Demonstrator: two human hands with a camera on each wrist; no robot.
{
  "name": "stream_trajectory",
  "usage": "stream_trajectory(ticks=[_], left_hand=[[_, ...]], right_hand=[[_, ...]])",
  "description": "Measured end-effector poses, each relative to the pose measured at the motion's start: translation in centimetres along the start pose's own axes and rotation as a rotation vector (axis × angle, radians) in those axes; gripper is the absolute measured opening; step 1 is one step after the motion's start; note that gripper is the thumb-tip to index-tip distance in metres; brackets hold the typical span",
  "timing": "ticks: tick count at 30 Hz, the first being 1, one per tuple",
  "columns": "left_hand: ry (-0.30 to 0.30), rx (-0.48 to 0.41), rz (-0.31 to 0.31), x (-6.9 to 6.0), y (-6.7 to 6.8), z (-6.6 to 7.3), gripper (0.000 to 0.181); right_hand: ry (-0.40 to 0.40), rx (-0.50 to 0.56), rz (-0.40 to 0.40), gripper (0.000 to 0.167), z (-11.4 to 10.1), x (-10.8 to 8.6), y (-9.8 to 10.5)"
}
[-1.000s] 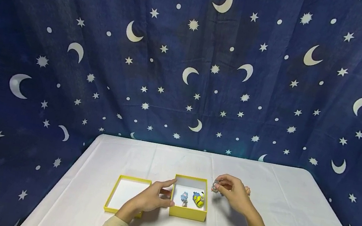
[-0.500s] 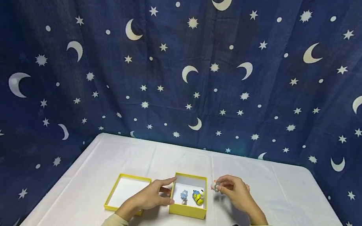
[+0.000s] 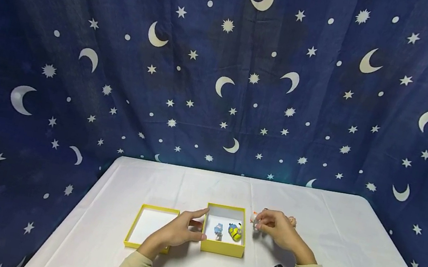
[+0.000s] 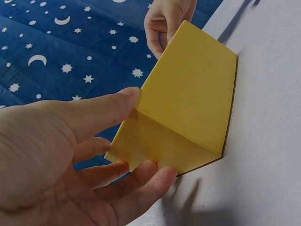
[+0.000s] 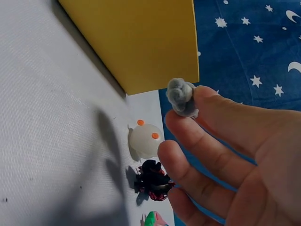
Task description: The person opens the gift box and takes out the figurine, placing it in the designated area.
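From afar, I see the left hand (image 3: 175, 232) spread against the yellow box (image 3: 222, 248) at nine o'clock, seemingly to steady it, while the right hand (image 3: 282, 230) pinches a small grey toy (image 5: 180, 96) just outside at three o'clock, perhaps for finer control.

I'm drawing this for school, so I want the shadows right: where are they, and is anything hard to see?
Right wrist view: dark shadows on the white tablecloth, left of the gray figure; left wrist view: finger-like shadows below the yellow box; head view: soft shadows near the left hand and right hand, the blue figure too small for fine detail.
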State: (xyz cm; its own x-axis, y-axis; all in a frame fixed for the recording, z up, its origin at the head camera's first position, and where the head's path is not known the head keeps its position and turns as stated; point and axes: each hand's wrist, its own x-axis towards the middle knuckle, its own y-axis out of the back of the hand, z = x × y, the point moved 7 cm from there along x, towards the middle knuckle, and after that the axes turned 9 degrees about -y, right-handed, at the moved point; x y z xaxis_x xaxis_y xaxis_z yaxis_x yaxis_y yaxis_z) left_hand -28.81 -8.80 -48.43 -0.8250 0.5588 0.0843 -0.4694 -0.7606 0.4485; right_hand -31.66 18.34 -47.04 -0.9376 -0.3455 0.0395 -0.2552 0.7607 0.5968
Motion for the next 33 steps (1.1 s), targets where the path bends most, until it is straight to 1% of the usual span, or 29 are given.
stream_trajectory(ticks=[6, 11, 18, 27, 33], left_hand=[[0.012, 0.002, 0.002, 0.2, 0.1, -0.1, 0.078], [0.017, 0.000, 0.004, 0.3, 0.1, -0.1, 0.078], [0.026, -0.005, 0.009, 0.3, 0.0, 0.0, 0.078], [0.021, 0.000, 0.015, 0.1, -0.1, 0.1, 0.078], [0.016, 0.006, 0.013, -0.1, -0.1, 0.5, 0.077]], right_hand=[[-0.033, -0.032, -0.026, 0.015, 0.4, 0.1, -0.3], [-0.058, -0.032, -0.032, 0.015, 0.5, 0.0, -0.4], [-0.016, -0.066, -0.032, 0.014, 0.1, -0.3, -0.6], [-0.023, -0.024, -0.089, 0.010, 0.8, -0.2, -1.3], [-0.021, 0.007, -0.119, 0.010, 0.9, 0.0, -2.0]])
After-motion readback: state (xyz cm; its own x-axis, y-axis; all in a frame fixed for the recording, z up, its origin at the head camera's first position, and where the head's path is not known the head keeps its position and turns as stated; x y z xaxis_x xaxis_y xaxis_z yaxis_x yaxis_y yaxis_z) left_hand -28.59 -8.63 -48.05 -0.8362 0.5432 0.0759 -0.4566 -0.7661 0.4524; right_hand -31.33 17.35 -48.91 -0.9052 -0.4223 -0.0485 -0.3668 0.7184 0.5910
